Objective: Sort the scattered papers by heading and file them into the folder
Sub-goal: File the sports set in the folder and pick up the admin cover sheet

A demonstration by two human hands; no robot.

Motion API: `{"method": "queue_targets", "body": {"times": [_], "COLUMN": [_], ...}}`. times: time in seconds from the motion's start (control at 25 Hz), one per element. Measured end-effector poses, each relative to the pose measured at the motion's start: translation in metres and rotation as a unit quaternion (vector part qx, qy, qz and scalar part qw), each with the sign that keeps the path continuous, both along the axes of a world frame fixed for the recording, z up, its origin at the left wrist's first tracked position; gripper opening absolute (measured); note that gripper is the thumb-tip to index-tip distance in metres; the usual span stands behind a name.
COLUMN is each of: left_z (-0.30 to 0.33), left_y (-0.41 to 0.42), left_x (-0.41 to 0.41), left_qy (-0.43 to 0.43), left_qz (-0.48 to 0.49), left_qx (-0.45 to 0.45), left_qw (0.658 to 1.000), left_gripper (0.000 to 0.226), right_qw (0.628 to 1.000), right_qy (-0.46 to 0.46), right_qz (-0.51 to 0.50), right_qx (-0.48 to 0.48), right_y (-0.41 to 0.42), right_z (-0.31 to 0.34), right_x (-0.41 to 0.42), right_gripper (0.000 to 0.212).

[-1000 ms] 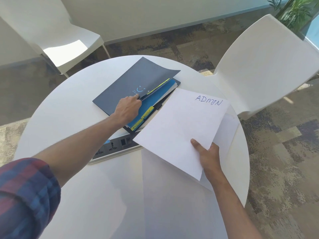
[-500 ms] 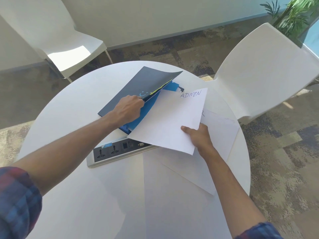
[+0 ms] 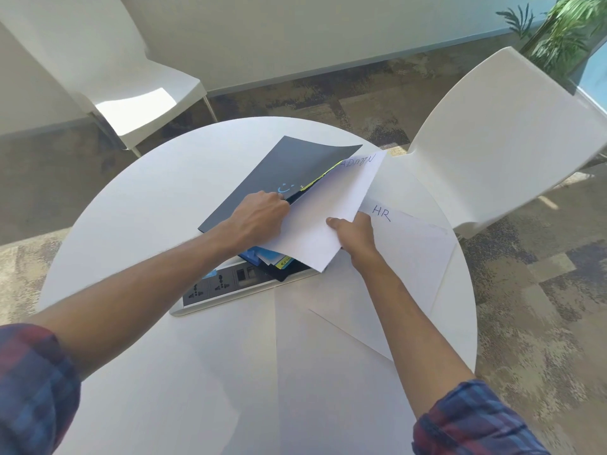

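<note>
- Sheets of blank-looking paper (image 3: 203, 372) lie flat on the near part of the round white worktop (image 3: 108, 224), overlapping one another; judging by the task, they wait their turn to be sorted.
- Power-socket panel (image 3: 226, 285) sits set into the worktop at the middle, just near of the folder, whose near corner overhangs it.
- Right hand (image 3: 356, 233) pinches the near right edge of the ADMIN sheet (image 3: 325, 218), thumb on top and fingers curled beneath, so the page can be steered leftward and farther into the folder.
- HR sheet (image 3: 410, 244) lies flat on the worktop, right of that hand and partly under it, apparently next in the queue.
- Left hand (image 3: 259, 216) grips the dark folder cover (image 3: 289, 172) at its open edge, fingers curled under and out of sight, holding it lifted to leave a gap for the page.
- Blue dividers with yellow tabs (image 3: 279, 261) show beneath the sheet; the ADMIN sheet is partly slid between them and the raised cover, its heading at the far end.
- White chairs (image 3: 499, 139) stand at the far right and far left.
</note>
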State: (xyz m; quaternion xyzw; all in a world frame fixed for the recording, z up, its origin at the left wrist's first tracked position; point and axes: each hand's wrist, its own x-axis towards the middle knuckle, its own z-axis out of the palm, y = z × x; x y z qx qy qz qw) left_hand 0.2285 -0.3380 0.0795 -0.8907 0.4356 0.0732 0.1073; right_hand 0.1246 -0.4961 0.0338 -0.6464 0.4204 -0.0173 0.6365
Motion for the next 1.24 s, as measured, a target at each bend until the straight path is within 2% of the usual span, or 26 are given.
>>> {"method": "queue_targets", "body": {"times": [0.4, 0.6, 0.92, 1.24], "left_z": [0.014, 0.018, 0.018, 0.012], "left_y": [-0.002, -0.004, -0.014, -0.019], "left_x": [-0.020, -0.020, -0.043, -0.040], "left_qy": [0.008, 0.010, 0.035, 0.039], "left_qz": [0.002, 0.023, 0.016, 0.044], "left_qx": [-0.011, -0.013, -0.025, -0.030], "left_qw": [1.000, 1.000, 0.999, 0.998], "left_gripper": [0.023, 0.023, 0.032, 0.024], "right_qw": [0.994, 0.996, 0.997, 0.992], "right_qy": [0.065, 0.060, 0.051, 0.052], "right_qz": [0.069, 0.058, 0.046, 0.084], "right_qx": [-0.048, -0.012, 0.042, 0.074], "right_y": [0.038, 0.042, 0.043, 0.035], "right_z": [0.006, 0.007, 0.000, -0.002], "right_x": [0.033, 0.030, 0.040, 0.036], "right_gripper": [0.025, 0.031, 0.005, 0.010]}}
